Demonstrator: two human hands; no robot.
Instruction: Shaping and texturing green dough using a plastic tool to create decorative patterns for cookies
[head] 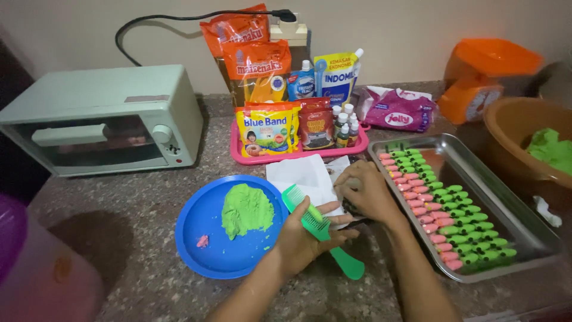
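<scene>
My left hand grips a green comb by its toothed part, the handle pointing down toward me. My right hand rests just right of it, fingers curled over something small and dark on a white paper; what it holds is hidden. Left of the hands lies a blue plate with a lump of green dough and a small pink bit. To the right stands a metal tray with rows of several green and pink shaped dough pieces.
A pale green toaster oven stands at the back left. A pink tray holds packets and small bottles. An orange kitchen scale and a brown bowl with green dough sit at right. A pink container is near left.
</scene>
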